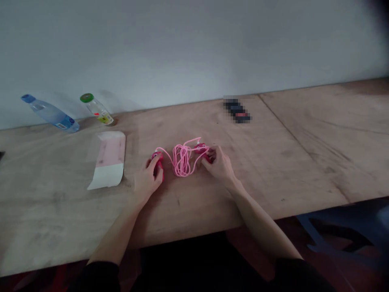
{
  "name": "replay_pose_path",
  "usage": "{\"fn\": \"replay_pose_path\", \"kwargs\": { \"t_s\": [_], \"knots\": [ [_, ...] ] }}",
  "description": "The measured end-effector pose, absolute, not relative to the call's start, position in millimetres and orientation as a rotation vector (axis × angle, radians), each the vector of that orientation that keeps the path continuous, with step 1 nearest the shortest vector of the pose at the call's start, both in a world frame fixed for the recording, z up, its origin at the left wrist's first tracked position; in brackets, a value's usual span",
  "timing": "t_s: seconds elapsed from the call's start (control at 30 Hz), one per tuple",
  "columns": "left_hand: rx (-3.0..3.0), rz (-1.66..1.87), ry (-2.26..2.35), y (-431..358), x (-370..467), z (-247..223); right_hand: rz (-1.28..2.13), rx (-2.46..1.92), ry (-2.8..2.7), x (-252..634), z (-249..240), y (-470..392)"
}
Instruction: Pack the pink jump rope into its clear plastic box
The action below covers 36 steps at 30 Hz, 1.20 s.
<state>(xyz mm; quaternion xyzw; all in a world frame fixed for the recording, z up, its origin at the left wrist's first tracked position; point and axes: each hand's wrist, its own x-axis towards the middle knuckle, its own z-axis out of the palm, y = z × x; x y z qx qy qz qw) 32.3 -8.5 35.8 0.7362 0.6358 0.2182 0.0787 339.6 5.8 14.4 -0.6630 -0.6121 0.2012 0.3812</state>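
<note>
A skipping rope lies on the wooden table, its pink cord (181, 161) gathered in a loose bundle of loops. At the left end is a red handle (157, 155) with a face-like top, and my left hand (148, 178) is closed around it. The other red handle (200, 148) is on the right of the bundle. My right hand (220, 164) has its fingers closed at the lower part of that handle, with a strand of cord running to the fingertips. Part of each handle is hidden by my fingers.
Left of my left hand lies a pink and white flattened card (111, 156). Against the wall, a clear bottle with a blue cap (53, 114) and a glass bottle with a green lid (97, 110) lean. A blurred dark object (237, 110) is at the back right.
</note>
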Motion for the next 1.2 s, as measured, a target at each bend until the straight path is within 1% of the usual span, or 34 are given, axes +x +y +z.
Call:
{"fn": "replay_pose_path", "kwargs": {
  "t_s": [0.17, 0.4, 0.53, 0.67, 0.8, 1.2],
  "knots": [
    [2.176, 0.805, 1.975, -5.4, 37.6, 26.7, 0.509, -1.667, -1.624, 339.5, 16.7, 6.9],
    [2.189, 0.764, 1.988, -2.3, 40.2, 25.0, 0.447, -1.668, -1.742, 338.6, 18.2, 5.5],
    [2.329, 0.828, 1.971, -4.2, 39.5, 26.6, 0.357, -1.662, -1.803, 337.7, 20.8, 4.1],
    [2.545, 0.918, 1.742, -10.2, 44.7, 28.8, 0.252, -1.508, -1.938, 336.3, 22.5, 2.7],
    [2.630, 0.849, 1.494, -20.4, 57.1, 27.8, 0.261, -1.431, -2.038, 331.3, 21.9, 1.0],
    [2.708, 0.649, 1.190, -20.7, 65.4, 27.1, 0.160, -1.563, -2.012, 302.5, 11.0, -7.1]
  ]
}}
